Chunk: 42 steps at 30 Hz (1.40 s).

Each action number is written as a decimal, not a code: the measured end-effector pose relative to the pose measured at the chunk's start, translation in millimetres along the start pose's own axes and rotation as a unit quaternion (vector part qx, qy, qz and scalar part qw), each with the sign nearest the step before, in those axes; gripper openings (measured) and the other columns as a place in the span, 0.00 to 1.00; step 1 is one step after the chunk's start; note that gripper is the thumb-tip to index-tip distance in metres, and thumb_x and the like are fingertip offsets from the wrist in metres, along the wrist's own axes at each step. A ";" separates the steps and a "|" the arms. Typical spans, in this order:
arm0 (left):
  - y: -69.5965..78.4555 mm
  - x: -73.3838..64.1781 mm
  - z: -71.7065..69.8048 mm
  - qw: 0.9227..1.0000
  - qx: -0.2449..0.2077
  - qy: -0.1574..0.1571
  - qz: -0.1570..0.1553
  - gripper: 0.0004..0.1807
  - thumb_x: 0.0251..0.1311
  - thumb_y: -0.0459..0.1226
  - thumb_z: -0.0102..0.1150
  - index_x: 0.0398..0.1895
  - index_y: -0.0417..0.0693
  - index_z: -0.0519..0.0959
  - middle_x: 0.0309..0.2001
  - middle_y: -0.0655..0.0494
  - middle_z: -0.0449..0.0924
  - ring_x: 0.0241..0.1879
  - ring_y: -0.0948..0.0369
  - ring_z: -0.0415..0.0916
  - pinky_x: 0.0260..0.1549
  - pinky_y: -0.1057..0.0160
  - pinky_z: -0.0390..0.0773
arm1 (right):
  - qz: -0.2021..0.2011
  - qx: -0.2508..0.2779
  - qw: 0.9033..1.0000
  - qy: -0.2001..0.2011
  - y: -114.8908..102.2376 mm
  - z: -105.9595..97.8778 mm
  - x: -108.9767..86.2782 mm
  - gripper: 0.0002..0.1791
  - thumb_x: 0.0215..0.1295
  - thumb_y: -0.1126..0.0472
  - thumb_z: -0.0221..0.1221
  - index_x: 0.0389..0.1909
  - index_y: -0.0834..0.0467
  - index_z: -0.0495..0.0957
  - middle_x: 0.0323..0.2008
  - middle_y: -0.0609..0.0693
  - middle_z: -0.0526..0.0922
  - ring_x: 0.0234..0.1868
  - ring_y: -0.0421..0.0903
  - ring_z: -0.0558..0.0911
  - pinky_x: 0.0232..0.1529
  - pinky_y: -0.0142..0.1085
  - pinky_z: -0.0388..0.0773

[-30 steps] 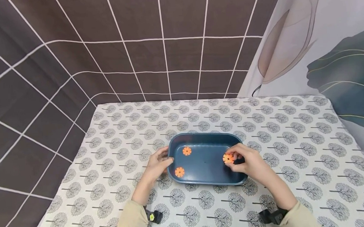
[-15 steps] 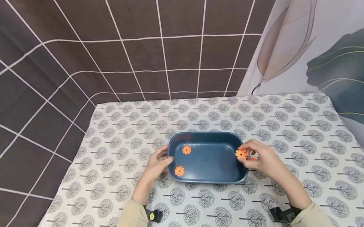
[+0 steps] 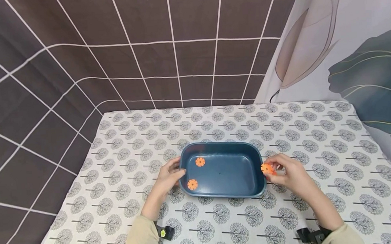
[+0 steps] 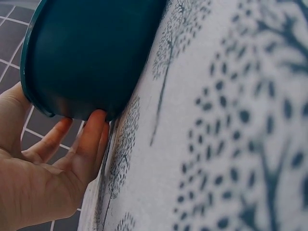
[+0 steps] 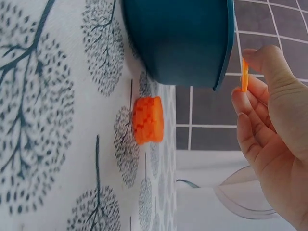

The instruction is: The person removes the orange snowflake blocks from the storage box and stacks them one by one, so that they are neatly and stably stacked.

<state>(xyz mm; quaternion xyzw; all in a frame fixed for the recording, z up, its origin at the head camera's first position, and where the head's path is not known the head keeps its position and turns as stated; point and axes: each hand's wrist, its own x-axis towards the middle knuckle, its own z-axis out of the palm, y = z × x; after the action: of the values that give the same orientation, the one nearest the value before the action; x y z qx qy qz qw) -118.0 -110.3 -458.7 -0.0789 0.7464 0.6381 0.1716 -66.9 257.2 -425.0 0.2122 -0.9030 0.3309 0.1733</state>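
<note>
A dark blue rectangular plastic tub [image 3: 224, 196] stands on the table, with two orange notched discs [image 3: 200, 161] lying at the left end of its floor. My left hand [image 3: 169, 176] holds the tub's left end, thumb over the rim and fingers against the outer wall [image 4: 86, 57]. Just outside the right rim, my right hand [image 3: 287, 172] pinches another orange notched disc [image 3: 266, 168] between thumb and fingertips. In the right wrist view that disc [image 5: 245, 75] is seen edge-on, raised above the table. A short stack of orange discs [image 5: 148, 120] sits on the cloth below this hand, beside the tub.
The table is covered by a white cloth [image 3: 142, 134] printed with grey trees. Behind and to the left hangs a brown curtain [image 3: 151, 59] with white grid lines. A pale leaf-patterned curtain [image 3: 313, 66] hangs at the right.
My right hand, pinching the orange disc, has moved right from over the tub's right end to just outside its rim. The left hand and the two discs inside stay in place.
</note>
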 end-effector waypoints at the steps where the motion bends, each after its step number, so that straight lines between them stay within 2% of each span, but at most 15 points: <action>1: -0.3 -0.1 0.1 1.000 0.000 0.000 0.000 0.32 0.50 0.33 0.59 0.63 0.53 0.68 0.58 0.48 0.71 0.48 0.55 0.75 0.31 0.63 0.79 | 0.000 -0.005 1.000 0.001 0.9 -0.3 -1.2 0.23 0.31 0.70 0.73 0.35 0.59 0.80 0.30 0.41 0.80 0.30 0.35 0.75 0.34 0.20 0.76; 14: -2.8 -1.4 0.6 1.000 -0.018 -0.001 0.008 0.32 0.51 0.32 0.59 0.64 0.51 0.67 0.58 0.49 0.71 0.47 0.55 0.75 0.34 0.61 0.82 | -0.019 -0.030 0.999 0.007 13.7 -2.5 -10.5 0.24 0.29 0.71 0.72 0.35 0.62 0.79 0.30 0.46 0.80 0.29 0.36 0.75 0.32 0.21 0.76; 21: -2.3 -2.1 0.7 1.000 -0.021 -0.002 0.010 0.32 0.51 0.32 0.59 0.64 0.51 0.67 0.58 0.48 0.71 0.47 0.55 0.75 0.35 0.60 0.82 | -0.021 -0.035 0.999 -0.005 18.2 -1.4 -14.6 0.24 0.31 0.70 0.71 0.37 0.63 0.80 0.30 0.47 0.81 0.28 0.38 0.75 0.26 0.28 0.78; 25: -2.8 -1.7 0.3 1.000 -0.019 -0.004 0.010 0.32 0.51 0.33 0.59 0.63 0.51 0.67 0.59 0.48 0.71 0.48 0.55 0.75 0.35 0.60 0.82 | -0.014 -0.041 0.999 -0.017 20.0 -0.9 -16.6 0.23 0.33 0.69 0.71 0.37 0.63 0.80 0.32 0.49 0.82 0.29 0.39 0.76 0.28 0.33 0.80; 35: -1.7 -2.0 0.6 1.000 -0.016 -0.005 0.006 0.32 0.52 0.33 0.59 0.64 0.50 0.67 0.59 0.47 0.70 0.49 0.54 0.74 0.36 0.61 0.81 | 0.035 -0.062 0.995 -0.063 20.0 -1.0 -19.4 0.21 0.39 0.64 0.72 0.38 0.57 0.79 0.35 0.46 0.81 0.35 0.45 0.79 0.36 0.43 0.82; 42: 1.5 -1.9 0.9 1.000 -0.010 -0.001 0.006 0.32 0.51 0.33 0.59 0.64 0.51 0.67 0.58 0.47 0.71 0.48 0.54 0.75 0.35 0.60 0.82 | 0.033 -0.074 0.995 -0.061 22.3 2.0 -21.9 0.20 0.39 0.64 0.72 0.37 0.57 0.80 0.36 0.46 0.82 0.36 0.45 0.80 0.38 0.45 0.81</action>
<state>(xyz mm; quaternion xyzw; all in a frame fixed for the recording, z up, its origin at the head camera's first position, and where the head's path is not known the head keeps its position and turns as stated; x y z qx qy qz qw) -116.6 -109.3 -456.7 -0.0758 0.7404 0.6465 0.1677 -59.8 277.2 -448.2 0.1885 -0.9406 0.2548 0.1221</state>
